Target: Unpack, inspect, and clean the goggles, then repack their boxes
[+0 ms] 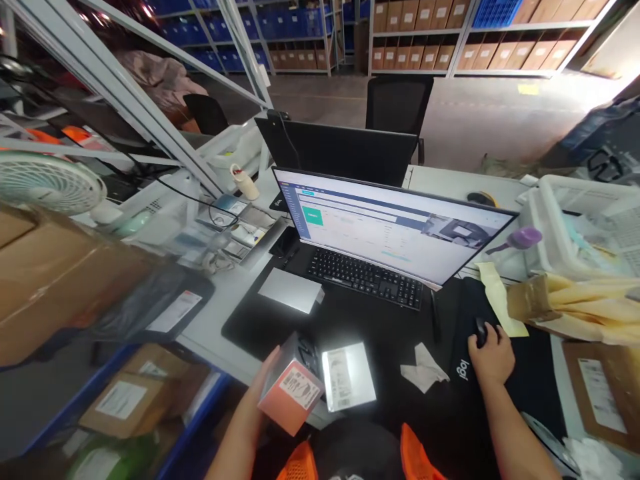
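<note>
Your left fingers [271, 361] hold the orange cuboid box [291, 398] from its left; your right fingers [491, 335] grasp a rounded mouse [481, 331]

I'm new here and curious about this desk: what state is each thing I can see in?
Left hand: gripping the box
Box: held tilted, label facing the camera
Right hand: on the mouse
Front monitor: on, showing a page
Rear monitor: turned away, screen hidden
Keyboard: lying flat, untouched
White scrap: creased, lying loose
White crate: open-topped, holding things
Fan: cannot tell whether running
</note>
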A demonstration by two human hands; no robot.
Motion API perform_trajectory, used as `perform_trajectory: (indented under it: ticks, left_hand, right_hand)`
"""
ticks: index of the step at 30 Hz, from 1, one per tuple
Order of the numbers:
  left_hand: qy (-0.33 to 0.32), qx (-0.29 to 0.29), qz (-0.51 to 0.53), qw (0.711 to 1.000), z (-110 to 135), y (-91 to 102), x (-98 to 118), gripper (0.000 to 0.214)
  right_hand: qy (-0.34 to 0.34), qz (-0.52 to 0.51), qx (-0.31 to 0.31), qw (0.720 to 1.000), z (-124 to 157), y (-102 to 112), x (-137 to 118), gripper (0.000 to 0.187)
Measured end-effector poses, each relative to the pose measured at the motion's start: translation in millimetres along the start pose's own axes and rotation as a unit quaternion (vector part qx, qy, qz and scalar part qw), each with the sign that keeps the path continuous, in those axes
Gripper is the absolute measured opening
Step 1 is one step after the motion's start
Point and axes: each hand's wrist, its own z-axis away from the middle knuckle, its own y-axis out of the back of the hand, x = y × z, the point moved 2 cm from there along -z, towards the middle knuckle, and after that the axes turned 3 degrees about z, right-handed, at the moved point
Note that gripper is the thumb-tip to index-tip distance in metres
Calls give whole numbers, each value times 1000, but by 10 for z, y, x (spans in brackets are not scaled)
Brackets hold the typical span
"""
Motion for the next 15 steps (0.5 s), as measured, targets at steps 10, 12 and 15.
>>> perform_trajectory:
  ticks: [10, 12, 15]
  left_hand:
    - [22, 55, -19, 998, 30, -12, -40, 35]
    - [38, 49, -8, 998, 24, -4, -38, 38]
    - [64, 27, 30, 997, 10, 4, -30, 42]
  right_hand:
    - [17, 45, 5, 999, 4, 16, 47, 46]
    - [11, 49, 7, 999, 11, 40, 38, 46]
    - [-12, 59, 14, 998, 21, 73, 21, 46]
